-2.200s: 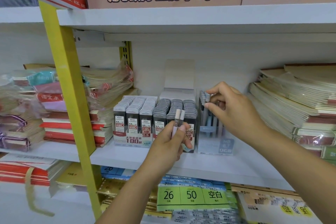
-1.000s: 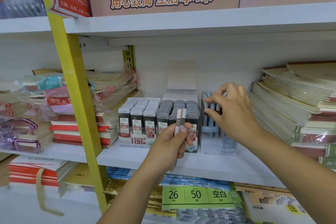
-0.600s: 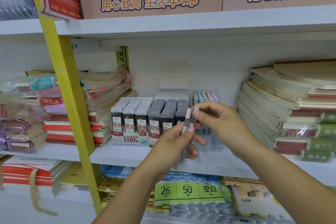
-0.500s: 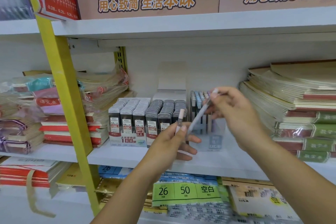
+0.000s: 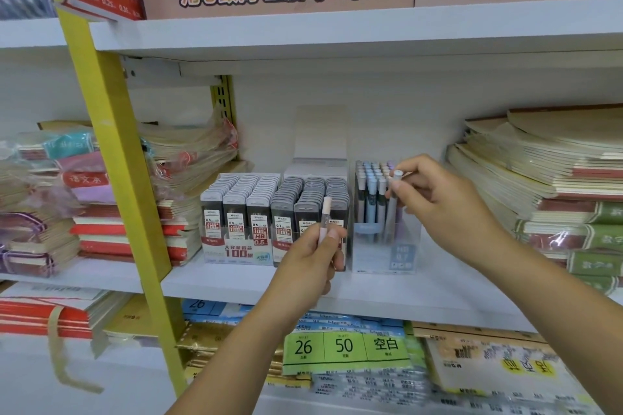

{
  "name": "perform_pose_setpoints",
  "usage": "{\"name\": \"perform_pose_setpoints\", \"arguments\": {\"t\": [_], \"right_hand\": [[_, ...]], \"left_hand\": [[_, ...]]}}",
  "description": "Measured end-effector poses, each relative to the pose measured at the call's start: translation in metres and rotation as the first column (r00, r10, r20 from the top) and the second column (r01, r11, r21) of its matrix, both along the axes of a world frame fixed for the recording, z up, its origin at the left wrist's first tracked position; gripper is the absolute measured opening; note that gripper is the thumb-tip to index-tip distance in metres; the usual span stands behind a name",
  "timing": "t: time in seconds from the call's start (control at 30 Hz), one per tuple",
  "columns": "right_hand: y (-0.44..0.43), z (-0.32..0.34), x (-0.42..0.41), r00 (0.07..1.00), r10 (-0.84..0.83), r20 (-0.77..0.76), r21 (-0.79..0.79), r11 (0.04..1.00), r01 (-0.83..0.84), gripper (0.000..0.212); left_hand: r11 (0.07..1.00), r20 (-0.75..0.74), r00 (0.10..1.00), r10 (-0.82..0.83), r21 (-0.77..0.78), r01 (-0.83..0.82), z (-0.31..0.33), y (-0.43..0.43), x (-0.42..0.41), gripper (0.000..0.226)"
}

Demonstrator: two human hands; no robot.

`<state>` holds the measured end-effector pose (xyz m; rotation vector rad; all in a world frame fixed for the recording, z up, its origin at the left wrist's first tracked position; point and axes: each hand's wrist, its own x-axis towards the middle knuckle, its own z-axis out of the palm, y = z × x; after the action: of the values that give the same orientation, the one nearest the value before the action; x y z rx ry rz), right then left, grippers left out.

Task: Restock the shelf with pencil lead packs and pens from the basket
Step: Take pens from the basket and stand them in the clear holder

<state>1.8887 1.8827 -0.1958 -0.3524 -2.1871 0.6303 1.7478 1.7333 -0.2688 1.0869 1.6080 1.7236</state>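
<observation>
— Clear plastic: what stands on the white shelf (image 5: 421, 300)?
— One clear box (image 5: 386, 248), square-walled, filled with slim upright pens (image 5: 369, 194) with rounded pastel caps, blue to lilac. Just left of it, lead packs (image 5: 256, 209): flat dark cases with grey lids, ranked in tight rows in two display trays.
— Either side?
— Stacked notebooks (image 5: 539, 175), kraft covers, some film-wrapped.
— Right hand (image 5: 441, 202)?
— Raised over the box, thumb and fingers pinched on a grey pen (image 5: 392, 209) near its cap; the pen stands nearly upright, lower end inside the box among the others.
— Left hand (image 5: 310, 263)?
— Lower, before the packs, closed round one pink pen (image 5: 324, 219), held upright, tip hidden in the fist. Hands are apart.
</observation>
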Motion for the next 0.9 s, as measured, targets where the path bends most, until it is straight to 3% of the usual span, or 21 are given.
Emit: {"name": "perform_pose_setpoints", "arguments": {"t": [0.23,0.53,0.6,0.73,0.8,0.9], "right_hand": [[0.002,-0.002,-0.008,0.998,-0.062,-0.011,-0.022,0.998,0.062,0.019],[-0.009,-0.013,-0.021,0.97,-0.238,0.039,0.239,0.945,0.222,0.022],[-0.012,-0.013,-0.018,0.961,-0.277,-0.015,0.242,0.931,0.272,0.022],[-0.033,-0.012,-0.013,1.0,-0.012,-0.003,-0.016,1.0,0.012,0.022],[-0.041,-0.011,-0.011,0.986,0.166,0.002,-0.251,0.955,-0.16,0.016],[-0.038,0.001,0.001,0.963,0.154,-0.22,-0.413,0.88,-0.235,0.01]], "left_hand": [[1.0,-0.009,1.0,0.009,-0.003,-0.009,0.003,-0.001,0.003,0.023],[1.0,-0.031,1.0,0.003,-0.013,-0.004,0.008,-0.009,0.008,0.024],[1.0,-0.055,0.998,0.0,-0.012,0.0,0.011,-0.011,0.012,0.024],[0.999,-0.125,0.991,-0.053,-0.005,0.053,0.018,-0.008,0.019,0.026],[0.997,-0.163,0.983,-0.08,-0.03,0.076,0.02,-0.003,0.024,0.028],[0.999,-0.295,0.954,0.042,0.019,-0.038,0.02,0.006,0.026,0.006]]}}
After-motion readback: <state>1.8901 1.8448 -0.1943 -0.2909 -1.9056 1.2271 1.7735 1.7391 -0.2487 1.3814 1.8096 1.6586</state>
